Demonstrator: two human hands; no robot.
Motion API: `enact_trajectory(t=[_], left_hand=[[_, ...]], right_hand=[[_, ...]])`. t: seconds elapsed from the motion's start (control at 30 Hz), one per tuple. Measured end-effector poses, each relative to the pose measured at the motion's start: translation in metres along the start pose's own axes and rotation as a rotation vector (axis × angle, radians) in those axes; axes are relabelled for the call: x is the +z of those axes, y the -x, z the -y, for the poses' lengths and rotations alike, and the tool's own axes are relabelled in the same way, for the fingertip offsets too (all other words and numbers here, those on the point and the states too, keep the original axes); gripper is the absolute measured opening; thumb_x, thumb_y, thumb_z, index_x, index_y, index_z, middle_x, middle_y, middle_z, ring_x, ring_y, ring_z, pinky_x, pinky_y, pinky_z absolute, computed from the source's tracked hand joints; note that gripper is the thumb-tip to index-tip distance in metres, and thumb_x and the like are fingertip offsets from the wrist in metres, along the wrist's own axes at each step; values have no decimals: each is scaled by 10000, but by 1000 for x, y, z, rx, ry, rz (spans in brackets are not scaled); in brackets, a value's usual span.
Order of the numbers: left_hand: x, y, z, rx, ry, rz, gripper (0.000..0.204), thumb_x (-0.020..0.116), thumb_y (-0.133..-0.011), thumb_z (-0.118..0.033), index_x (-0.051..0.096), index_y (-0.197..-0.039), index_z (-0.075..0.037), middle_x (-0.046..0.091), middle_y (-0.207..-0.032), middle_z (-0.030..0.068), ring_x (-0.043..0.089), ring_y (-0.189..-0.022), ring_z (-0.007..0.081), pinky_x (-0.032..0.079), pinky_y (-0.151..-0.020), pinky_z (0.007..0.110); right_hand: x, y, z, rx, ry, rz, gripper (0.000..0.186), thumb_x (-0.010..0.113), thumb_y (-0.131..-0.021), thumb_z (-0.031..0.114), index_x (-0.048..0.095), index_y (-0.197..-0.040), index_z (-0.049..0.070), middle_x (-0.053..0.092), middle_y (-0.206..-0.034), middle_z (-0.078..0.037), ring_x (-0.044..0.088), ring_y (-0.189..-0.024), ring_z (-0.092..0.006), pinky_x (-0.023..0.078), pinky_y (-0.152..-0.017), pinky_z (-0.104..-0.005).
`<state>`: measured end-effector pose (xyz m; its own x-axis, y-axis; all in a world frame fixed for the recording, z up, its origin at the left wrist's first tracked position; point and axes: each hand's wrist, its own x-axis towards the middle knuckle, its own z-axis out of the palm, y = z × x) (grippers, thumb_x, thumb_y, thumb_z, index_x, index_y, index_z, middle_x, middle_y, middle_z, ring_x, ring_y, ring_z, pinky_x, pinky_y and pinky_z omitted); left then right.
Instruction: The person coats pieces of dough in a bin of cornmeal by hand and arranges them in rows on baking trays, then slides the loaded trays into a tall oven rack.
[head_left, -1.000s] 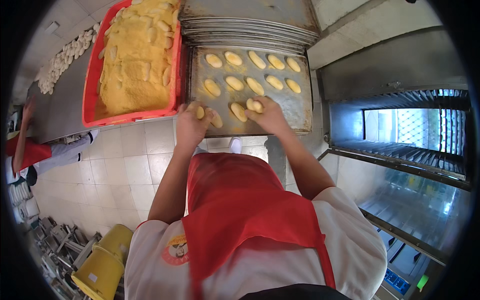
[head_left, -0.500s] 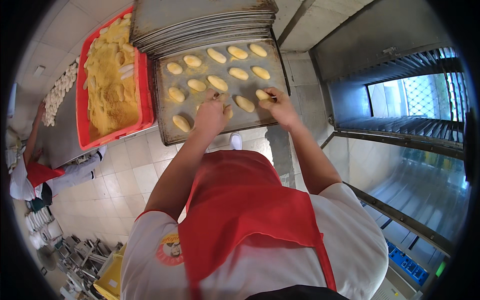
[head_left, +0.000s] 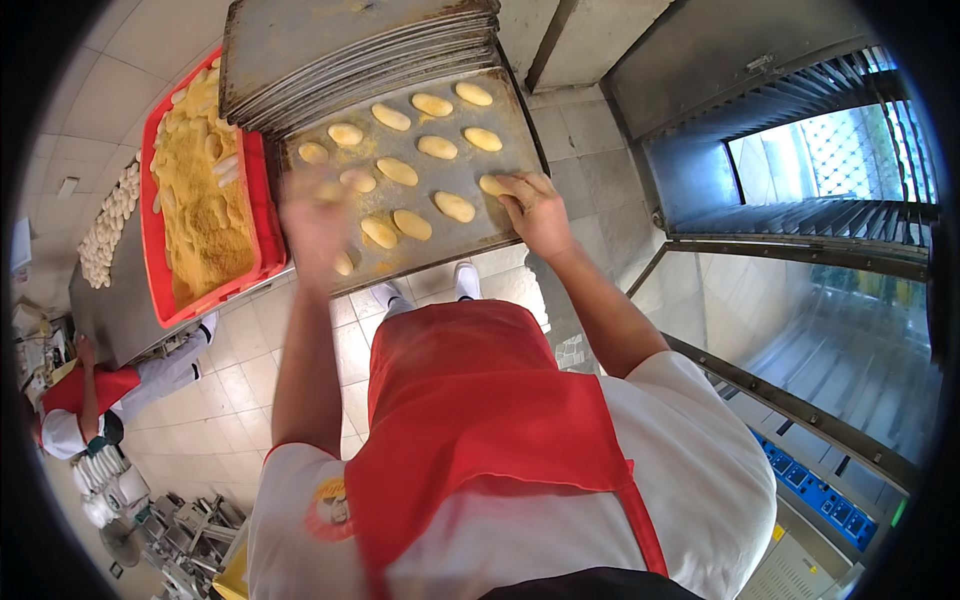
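Note:
Oval pale-yellow dough pieces (head_left: 437, 147) lie in rough rows on a dark metal baking tray (head_left: 515, 125). At the tray's right side, the fingers of my right hand (head_left: 537, 212) are closed on one dough piece (head_left: 492, 185). My left hand (head_left: 318, 215) is over the tray's left side, smeared by motion, so its fingers cannot be made out. It partly covers the dough there; one dough piece (head_left: 342, 263) shows just beside its wrist. Yellow crumbs are scattered on the tray.
Left of the tray stands a red crate (head_left: 268, 200) of yellow crumbs (head_left: 215, 235) with white dough pieces in it. A stack of baking trays (head_left: 360, 50) rises behind. At right is an open metal rack cabinet (head_left: 690, 200). A co-worker (head_left: 85, 395) stands at the left bench.
My left hand has moved left from the tray's middle, where a dough piece now lies uncovered. My right hand still grips its dough piece at the right. The whole view has shifted slightly.

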<state>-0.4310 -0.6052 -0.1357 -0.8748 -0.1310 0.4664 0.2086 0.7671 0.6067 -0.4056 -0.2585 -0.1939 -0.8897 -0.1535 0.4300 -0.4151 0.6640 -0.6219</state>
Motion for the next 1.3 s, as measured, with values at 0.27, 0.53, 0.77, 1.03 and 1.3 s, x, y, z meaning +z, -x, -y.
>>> enact_trajectory(t=[0.27,0.53,0.77,1.03,1.3], left_hand=[[-145,33,48,-76,-336,-205,516,783,-976,-245,585,-1383,4,566,-1372,227,512,-1321,369,440,-1112,472],[-80,181,95,-508,-116,172,337,716,-957,-102,695,-1280,-10,682,-1137,182,723,-906,287,600,-813,400],[-80,167,123,-676,274,286,371,649,-979,-61,679,-1341,12,696,-1232,171,712,-1009,270,588,-820,374],[-75,150,169,-675,355,535,332,572,-964,-147,655,-1245,10,649,-990,78,551,-801,164,455,-653,301],[-99,105,243,-750,658,828,322,535,-1065,-381,678,-1039,-94,675,-932,113,644,-812,312,516,-690,449]], right_hand=[[-11,-19,-6,131,-49,124,283,796,-861,97,783,-1144,88,723,-1070,-137,696,-1045,-351,583,-912,-424],[41,-80,-27,210,148,170,386,776,-865,130,732,-1247,94,723,-1140,-175,701,-1067,-382,584,-923,-445],[12,-62,-18,259,254,-4,446,723,-901,372,725,-1261,108,683,-1275,-211,592,-1261,-413,465,-1100,-518],[1,21,-8,976,216,96,344,617,-930,217,759,-1137,-18,664,-1237,-280,629,-1214,-451,533,-1042,-500],[6,34,-29,1014,215,-2,323,639,-844,142,796,-1114,60,712,-1241,-241,698,-1125,-411,576,-961,-471]])
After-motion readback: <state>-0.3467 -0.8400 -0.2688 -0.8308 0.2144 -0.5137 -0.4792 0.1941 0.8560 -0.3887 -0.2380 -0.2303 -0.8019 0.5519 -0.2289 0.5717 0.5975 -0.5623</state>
